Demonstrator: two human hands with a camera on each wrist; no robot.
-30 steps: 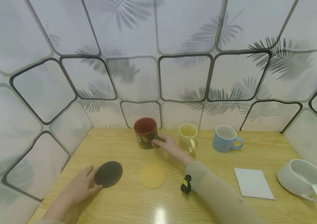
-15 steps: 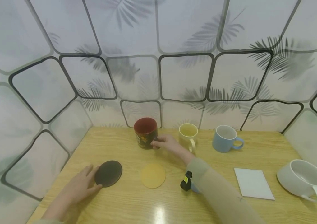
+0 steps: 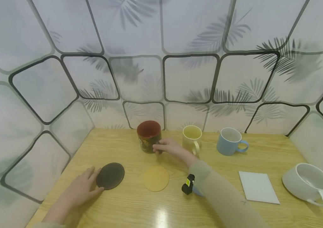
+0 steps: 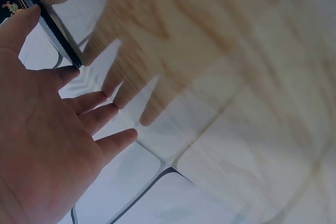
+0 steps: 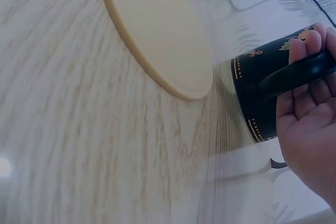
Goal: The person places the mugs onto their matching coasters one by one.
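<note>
My right hand point(image 3: 173, 150) holds the handle of a dark mug point(image 3: 147, 144) with a red inside and a flower pattern. In the right wrist view, the curled fingers point(image 5: 304, 45) of that hand pass through the black handle point(image 5: 294, 77). My left hand point(image 3: 80, 188) lies at the left edge of a round black coaster point(image 3: 110, 175), fingers spread. Seen from the left wrist, its thumb and index finger touch the coaster's edge point(image 4: 55, 32). Between the hands and nearer me than the mug is a round yellow coaster point(image 3: 155, 179).
A yellow mug point(image 3: 191, 136) stands just beyond my right wrist, with a blue mug point(image 3: 227, 144) right of it. A white square coaster point(image 3: 258, 186) and a wide white mug point(image 3: 304, 180) are on the right. Patterned walls point(image 3: 190, 79) border the wooden table point(image 3: 127, 209).
The dark mug has shifted very slightly toward me and turned a little in my right hand's grip. My left hand and the black coaster look the same.
</note>
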